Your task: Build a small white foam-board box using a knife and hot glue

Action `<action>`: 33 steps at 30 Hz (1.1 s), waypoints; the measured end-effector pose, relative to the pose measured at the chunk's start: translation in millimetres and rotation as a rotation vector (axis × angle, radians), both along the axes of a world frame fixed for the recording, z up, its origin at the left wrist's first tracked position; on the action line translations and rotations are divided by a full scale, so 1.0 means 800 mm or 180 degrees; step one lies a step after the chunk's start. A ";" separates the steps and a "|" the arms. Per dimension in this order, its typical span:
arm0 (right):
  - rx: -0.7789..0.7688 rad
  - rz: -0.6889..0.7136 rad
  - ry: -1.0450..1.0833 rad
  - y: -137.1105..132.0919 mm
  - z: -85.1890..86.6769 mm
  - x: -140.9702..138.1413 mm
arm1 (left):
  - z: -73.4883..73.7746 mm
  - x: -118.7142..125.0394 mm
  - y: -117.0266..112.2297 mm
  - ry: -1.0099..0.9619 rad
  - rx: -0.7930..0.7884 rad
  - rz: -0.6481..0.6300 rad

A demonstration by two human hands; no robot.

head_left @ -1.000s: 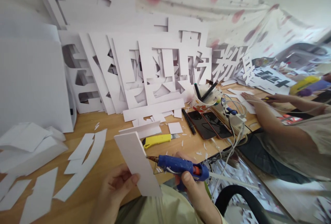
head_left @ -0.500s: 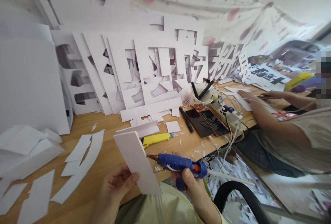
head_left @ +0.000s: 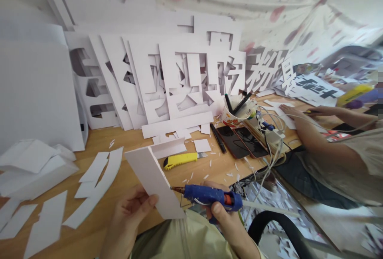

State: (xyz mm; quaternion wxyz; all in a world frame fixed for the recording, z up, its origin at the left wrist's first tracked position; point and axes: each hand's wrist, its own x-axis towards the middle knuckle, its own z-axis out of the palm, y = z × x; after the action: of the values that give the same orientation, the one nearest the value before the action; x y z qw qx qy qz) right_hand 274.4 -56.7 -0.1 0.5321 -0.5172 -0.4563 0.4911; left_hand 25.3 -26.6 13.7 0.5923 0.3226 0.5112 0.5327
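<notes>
At the tabletop [head_left: 97, 140]'s near edge, the left hand [head_left: 131, 211] pinches a white board [head_left: 149, 177] by one side, apparently leaving its opposite edge free for the glue gun [head_left: 206, 196], gripped in the right hand [head_left: 223, 213], nozzle [head_left: 178, 190] against that edge.

Board strip [head_left: 153, 179] left of glue gun [head_left: 203, 195]

The left hand [head_left: 131, 211] grips a white strip [head_left: 157, 187]; the right hand [head_left: 226, 221] holds a glue gun [head_left: 203, 195], its nozzle [head_left: 178, 189] at the strip's edge. A yellow cutter [head_left: 181, 160] lies on the table [head_left: 100, 141].
</notes>
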 end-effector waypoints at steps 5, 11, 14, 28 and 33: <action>-0.0054 0.0064 0.0365 0.002 0.019 -0.011 | -0.001 0.002 0.003 -0.0031 -0.0047 -0.0002; -0.0038 0.0049 0.0440 0.003 0.023 -0.018 | 0.006 0.007 0.000 0.0068 -0.0058 0.0113; -0.0126 -0.0114 0.0423 0.000 0.018 -0.018 | 0.010 0.004 -0.001 0.0012 -0.0171 0.0010; 0.0052 0.0182 -0.0043 -0.002 -0.006 0.002 | 0.016 -0.004 0.000 0.0165 -0.0083 0.0256; -0.0069 -0.0120 0.0053 -0.004 0.012 -0.009 | 0.014 -0.007 0.004 0.0075 -0.0080 0.0205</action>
State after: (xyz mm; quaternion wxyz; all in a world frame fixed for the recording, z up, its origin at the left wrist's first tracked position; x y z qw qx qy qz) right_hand 267.3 -60.1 9.5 0.5394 -0.5274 -0.4366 0.4902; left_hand 19.6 -23.7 25.0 0.5727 0.3047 0.5349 0.5413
